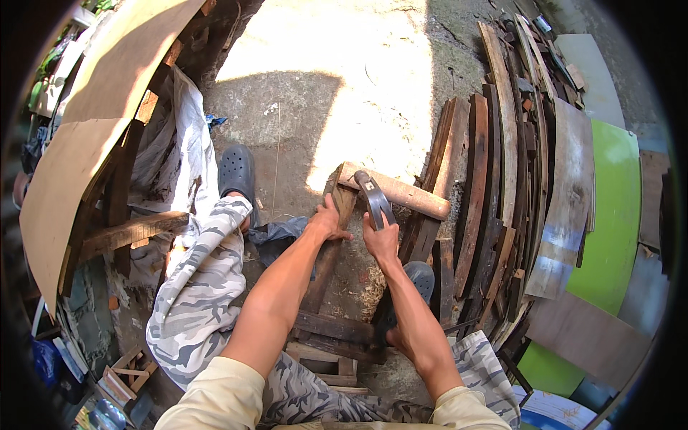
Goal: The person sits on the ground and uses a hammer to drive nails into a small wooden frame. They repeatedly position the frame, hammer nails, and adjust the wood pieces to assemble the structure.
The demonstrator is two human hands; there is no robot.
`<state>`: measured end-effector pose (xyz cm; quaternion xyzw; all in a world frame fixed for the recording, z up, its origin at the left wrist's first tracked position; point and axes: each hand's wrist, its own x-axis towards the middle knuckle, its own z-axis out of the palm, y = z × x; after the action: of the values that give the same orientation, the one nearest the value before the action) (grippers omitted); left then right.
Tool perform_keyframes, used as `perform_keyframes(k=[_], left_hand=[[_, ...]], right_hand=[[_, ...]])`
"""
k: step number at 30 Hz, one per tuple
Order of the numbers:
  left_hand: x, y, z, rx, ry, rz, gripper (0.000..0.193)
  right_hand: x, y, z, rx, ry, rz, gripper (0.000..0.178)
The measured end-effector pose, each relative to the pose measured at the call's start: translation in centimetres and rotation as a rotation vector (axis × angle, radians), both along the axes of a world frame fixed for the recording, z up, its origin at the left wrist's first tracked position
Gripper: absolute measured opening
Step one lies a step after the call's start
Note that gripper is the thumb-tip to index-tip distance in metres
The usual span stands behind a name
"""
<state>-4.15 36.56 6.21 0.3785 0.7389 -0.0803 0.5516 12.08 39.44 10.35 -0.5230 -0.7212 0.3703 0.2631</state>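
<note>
My right hand [381,240] is closed around a claw hammer [374,196], whose dark metal head lies over a light brown wooden crosspiece [416,199]. Most of the hammer's handle is hidden by the hand and forearm. The crosspiece meets the far end of a long, darker wooden board [346,204] at an angle. My left hand [328,221] grips that board just below the joint, fingers along its left side and thumb across it. Toward me, the board runs down to a dark wooden crossbar [333,326]. Whether a nail is at the joint I cannot make out.
Old planks [479,165] lie stacked at my right, beside grey and green sheets [605,215]. Brown panels [72,172] lean at the left above a whitish cloth [193,122]. Dark crumpled plastic [276,240] lies by my left forearm. My clog [236,170] stands on the concrete floor [287,107].
</note>
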Motion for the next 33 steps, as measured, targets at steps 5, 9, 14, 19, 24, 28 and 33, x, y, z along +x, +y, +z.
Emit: perform_keyframes(k=[5, 9, 14, 19, 24, 28, 33], left_hand=[[-0.2, -0.3, 0.2, -0.014, 0.019, 0.003, 0.144], [-0.1, -0.2, 0.0, -0.004, 0.018, -0.002, 0.144], [-0.2, -0.5, -0.6, 0.021, 0.002, -0.002, 0.143], [-0.2, -0.8, -0.9, 0.041, 0.017, -0.002, 0.143], [-0.1, -0.2, -1.4, 0.035, 0.002, -0.011, 0.144], [0.1, -0.7, -0.1, -0.001, 0.018, 0.001, 0.144], [0.1, 0.0, -0.2, 0.013, 0.014, -0.012, 0.144]], right_hand=[[-1.2, 1.4, 4.0, -0.200, -0.045, -0.108, 0.020], [-0.5, 0.1, 2.5, 0.100, 0.084, -0.006, 0.013], [-1.5, 1.2, 3.0, -0.253, -0.254, 0.019, 0.020], [-2.9, 1.3, 7.9, -0.021, 0.040, 0.016, 0.018], [-1.7, 1.1, 1.9, -0.308, -0.284, 0.006, 0.020], [-1.2, 0.8, 4.6, -0.246, -0.149, -0.059, 0.024], [-0.8, -0.2, 2.9, 0.081, 0.074, 0.055, 0.026]])
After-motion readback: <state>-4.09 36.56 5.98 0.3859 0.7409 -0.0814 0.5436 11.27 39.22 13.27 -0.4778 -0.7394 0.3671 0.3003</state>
